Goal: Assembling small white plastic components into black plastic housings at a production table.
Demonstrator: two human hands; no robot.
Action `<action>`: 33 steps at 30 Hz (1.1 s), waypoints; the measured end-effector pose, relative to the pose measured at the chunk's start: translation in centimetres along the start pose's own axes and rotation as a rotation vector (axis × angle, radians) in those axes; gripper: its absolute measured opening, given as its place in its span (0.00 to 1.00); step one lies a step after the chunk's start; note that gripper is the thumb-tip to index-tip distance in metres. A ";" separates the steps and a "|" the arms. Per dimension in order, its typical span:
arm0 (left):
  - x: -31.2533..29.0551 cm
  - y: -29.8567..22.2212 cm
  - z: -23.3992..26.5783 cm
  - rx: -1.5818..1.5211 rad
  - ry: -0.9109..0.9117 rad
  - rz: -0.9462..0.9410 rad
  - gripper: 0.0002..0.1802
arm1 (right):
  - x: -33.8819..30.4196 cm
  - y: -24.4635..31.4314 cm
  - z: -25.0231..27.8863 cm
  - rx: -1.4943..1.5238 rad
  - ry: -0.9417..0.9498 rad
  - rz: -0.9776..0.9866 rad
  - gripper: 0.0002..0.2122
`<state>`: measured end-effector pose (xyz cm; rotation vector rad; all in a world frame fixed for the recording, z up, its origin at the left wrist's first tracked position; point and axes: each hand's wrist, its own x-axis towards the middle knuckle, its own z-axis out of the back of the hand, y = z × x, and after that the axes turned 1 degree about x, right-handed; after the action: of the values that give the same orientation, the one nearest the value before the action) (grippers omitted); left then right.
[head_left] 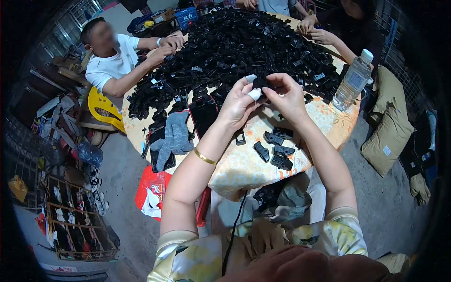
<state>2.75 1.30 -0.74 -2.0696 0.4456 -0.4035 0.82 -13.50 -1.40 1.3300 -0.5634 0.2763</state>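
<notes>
Both my hands meet over the near side of a round table (329, 123) with a patterned cloth. Between them is a small black plastic part (263, 83), its shape partly covered by fingers. My left hand (239, 101), with white wraps on two fingertips and a gold bangle on the wrist, grips it from the left. From the right, my right hand (287, 96) pinches the same part with thumb and forefinger. Just beyond lies a wide heap of black plastic parts (253, 47). Several finished-looking black pieces (283, 150) lie below my hands, near the table's edge.
A clear water bottle (352, 82) stands right of the heap. A grey glove (174, 136) lies on the left by a dark phone-like slab (203, 117). A person in white (112, 66) works at the far left; another person's hands (322, 35) are at the far right. Tan sacks (387, 131) rest on the floor.
</notes>
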 end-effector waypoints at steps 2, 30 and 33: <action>0.2 0.2 0.1 0.090 -0.010 -0.046 0.21 | 0.0 0.0 0.1 0.008 -0.012 -0.013 0.12; -2.1 0.8 -1.3 1.496 0.581 -0.209 0.15 | 2.5 -1.8 7.3 -0.802 -0.018 -0.121 0.14; -2.3 0.2 -1.7 1.281 0.651 -0.188 0.14 | 2.0 -1.6 5.9 -0.928 0.201 -0.157 0.16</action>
<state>-0.06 0.97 -0.34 -0.6965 0.2328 -1.1288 1.96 -19.86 -0.92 0.4336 -0.3378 -0.0005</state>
